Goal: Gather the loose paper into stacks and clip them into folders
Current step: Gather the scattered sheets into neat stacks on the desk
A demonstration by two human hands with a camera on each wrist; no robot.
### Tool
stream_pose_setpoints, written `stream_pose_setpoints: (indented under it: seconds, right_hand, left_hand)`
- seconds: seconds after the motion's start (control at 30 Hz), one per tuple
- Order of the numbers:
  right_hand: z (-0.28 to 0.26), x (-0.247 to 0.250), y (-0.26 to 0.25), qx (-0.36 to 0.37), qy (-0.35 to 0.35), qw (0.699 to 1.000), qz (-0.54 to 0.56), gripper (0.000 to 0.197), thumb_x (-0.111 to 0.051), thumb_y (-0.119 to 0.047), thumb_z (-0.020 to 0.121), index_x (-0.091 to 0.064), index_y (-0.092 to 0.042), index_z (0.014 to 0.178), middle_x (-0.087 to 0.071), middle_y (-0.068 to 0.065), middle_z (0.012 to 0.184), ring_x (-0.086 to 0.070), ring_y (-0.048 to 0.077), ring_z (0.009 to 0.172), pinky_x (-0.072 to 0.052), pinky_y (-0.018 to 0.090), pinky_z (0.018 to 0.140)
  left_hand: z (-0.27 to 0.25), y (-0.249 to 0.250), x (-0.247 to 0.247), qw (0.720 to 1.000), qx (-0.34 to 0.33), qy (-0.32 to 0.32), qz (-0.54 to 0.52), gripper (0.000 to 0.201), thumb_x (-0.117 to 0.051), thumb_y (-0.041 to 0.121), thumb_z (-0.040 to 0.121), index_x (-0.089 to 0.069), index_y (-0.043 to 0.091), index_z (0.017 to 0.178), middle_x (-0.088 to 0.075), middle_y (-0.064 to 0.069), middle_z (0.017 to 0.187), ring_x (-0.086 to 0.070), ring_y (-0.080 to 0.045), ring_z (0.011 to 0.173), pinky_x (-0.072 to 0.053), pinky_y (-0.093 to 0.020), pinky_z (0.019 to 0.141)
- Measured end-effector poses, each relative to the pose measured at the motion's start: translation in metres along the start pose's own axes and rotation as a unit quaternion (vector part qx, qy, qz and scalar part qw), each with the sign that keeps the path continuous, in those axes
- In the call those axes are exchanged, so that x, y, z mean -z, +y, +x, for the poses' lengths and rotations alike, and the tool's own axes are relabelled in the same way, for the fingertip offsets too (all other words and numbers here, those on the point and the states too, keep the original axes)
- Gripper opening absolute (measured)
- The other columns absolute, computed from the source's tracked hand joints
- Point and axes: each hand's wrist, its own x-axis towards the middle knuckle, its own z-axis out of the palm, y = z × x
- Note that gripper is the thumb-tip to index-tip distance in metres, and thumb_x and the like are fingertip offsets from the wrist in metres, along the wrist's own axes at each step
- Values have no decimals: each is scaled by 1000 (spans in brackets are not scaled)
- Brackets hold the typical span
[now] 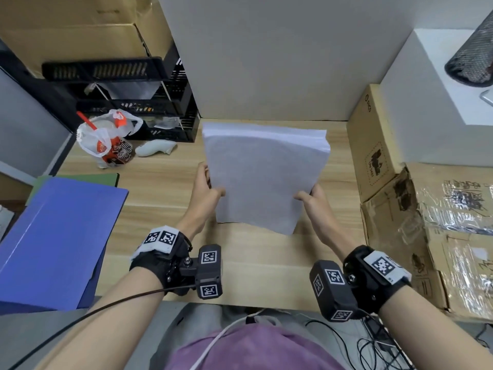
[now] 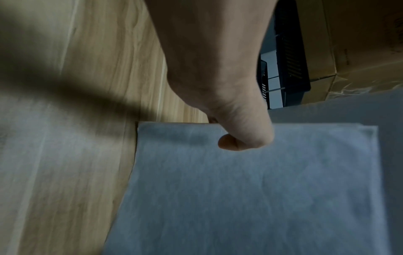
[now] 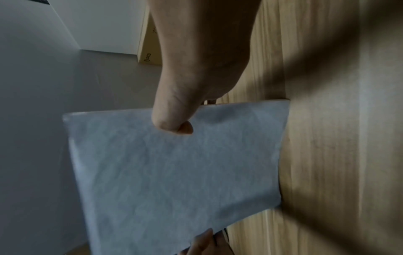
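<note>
Nearest, the left hand [image 1: 206,188] and right hand [image 1: 316,200] each pinch a side edge of the paper stack [image 1: 264,177], thumbs on its face and fingers behind, holding it upright above the middle of the wooden desk [image 1: 165,188], likely to square its edges. A blue folder [image 1: 56,236] lies flat at the near left, within reach for clipping, I'd guess. Farther off, at the far left, sit a drink cup in a plastic bag [image 1: 109,140] and black crates [image 1: 128,100], with cardboard boxes [image 1: 416,209] along the right
</note>
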Motion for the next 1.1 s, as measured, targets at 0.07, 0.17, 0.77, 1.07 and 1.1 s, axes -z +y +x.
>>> stream_pose_setpoints:
  seconds: [0.07, 0.17, 0.77, 1.07, 1.1]
  right_hand:
    - [-3, -5, 4, 1, -1, 1000, 7, 32, -46, 11, 83, -56, -13, 101, -64, -4, 95, -63, -2, 79, -49, 12, 68]
    - [-5, -8, 7, 11, -6, 1000, 0, 25, -48, -5, 69, -57, -17, 89, -60, -1, 89, -56, 5, 78, -44, 21, 71]
    - [0, -10, 22, -4, 0, 1000, 4, 35, -37, 15, 84, -57, -10, 98, -62, -3, 93, -59, -6, 77, -45, 11, 70]
    - [-8, 2, 54, -63, -79, 992, -70, 25, -40, -15, 104, -47, -22, 126, -56, -12, 122, -53, 4, 114, -43, 2, 84]
    - [-4, 2, 54, -55, -71, 993, -80, 23, -40, -16, 104, -49, -21, 124, -58, -7, 122, -54, 9, 115, -45, 6, 84]
  left_hand:
    - [-5, 0, -1, 1000, -14, 6, 4, 63, -44, -22, 69, -47, 13, 123, -62, 2, 112, -60, 4, 98, -49, -15, 76]
    - [-10, -2, 1, 999, -29, -12, 27, 54, -40, -24, 69, -54, 10, 108, -61, 9, 93, -57, 15, 76, -44, -5, 62]
    - [-8, -23, 3, 999, 35, -33, -2, 58, -38, -22, 72, -51, 17, 114, -63, 9, 101, -60, 10, 84, -46, -5, 65]
    - [-15, -63, 13, 988, 98, -90, 76, 36, -46, 5, 95, -54, 16, 129, -63, 5, 125, -57, -12, 117, -45, -18, 87]
    - [-12, -61, 15, 987, 94, -97, 84, 34, -46, 7, 96, -52, 17, 129, -62, 5, 125, -58, -13, 117, -46, -20, 88]
